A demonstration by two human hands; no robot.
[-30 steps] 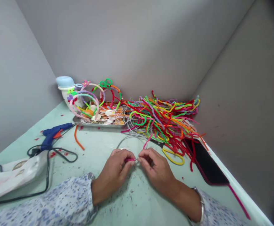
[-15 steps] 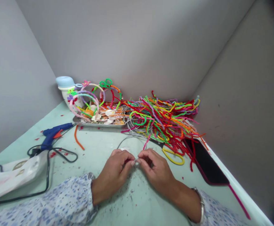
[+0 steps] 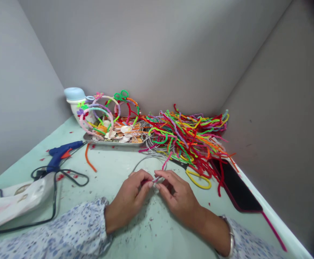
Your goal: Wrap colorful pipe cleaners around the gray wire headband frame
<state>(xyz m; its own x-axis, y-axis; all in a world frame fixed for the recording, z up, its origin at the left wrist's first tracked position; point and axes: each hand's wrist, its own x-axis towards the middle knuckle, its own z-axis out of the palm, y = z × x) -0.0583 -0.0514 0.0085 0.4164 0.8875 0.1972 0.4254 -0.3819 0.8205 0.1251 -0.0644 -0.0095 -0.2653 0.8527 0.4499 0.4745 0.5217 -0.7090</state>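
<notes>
A thin grey wire hoop (image 3: 139,163), apparently a headband frame, arches up behind my hands. My left hand (image 3: 131,198) is closed, pinching the hoop's near end between thumb and forefinger. A bit of pink shows at those fingertips. Close beside it, my right hand (image 3: 177,194) curls round the same end, its forefinger along the wire and its thumb a little lower. From behind the right forefinger a pink pipe cleaner (image 3: 167,161) sticks up; its lower part is hidden by the fingers.
A metal tray (image 3: 114,143) holds discs and finished headbands (image 3: 96,109). Right of it lies a heap of pipe cleaners (image 3: 186,129), with yellow-handled scissors (image 3: 198,182) and a phone (image 3: 238,187). On the left are a blue glue gun (image 3: 57,154), its cord and a plastic bag (image 3: 19,201).
The right fingers have shifted slightly and loosened around the wire end, so more of it shows. The pink pipe cleaner has moved slightly left. The left hand has barely moved.
</notes>
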